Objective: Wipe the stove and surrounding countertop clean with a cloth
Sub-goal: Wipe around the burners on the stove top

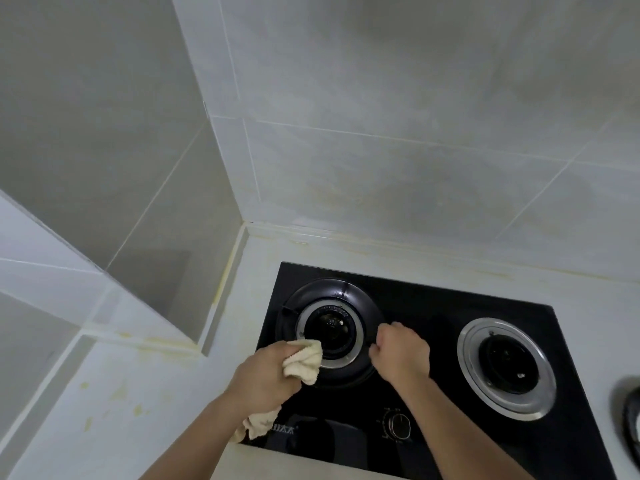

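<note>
On the far left, the white tabletop (114, 410) has small yellow spots on it. Next comes the left hand (263, 372). Its fingers are curled tight around a cream cloth (304, 362). One end of the cloth pokes out on top and touches the ring of the left burner (332, 329). The other end hangs down under the hand, over the front of the black stove (433, 313). Next is the right hand (401, 351). It rests on the right edge of the left burner with its fingers curled under, but what they hold cannot be seen. Below it is a round knob (398, 425). To the right sits the right burner (506, 368) with a shiny silver ring.
</note>
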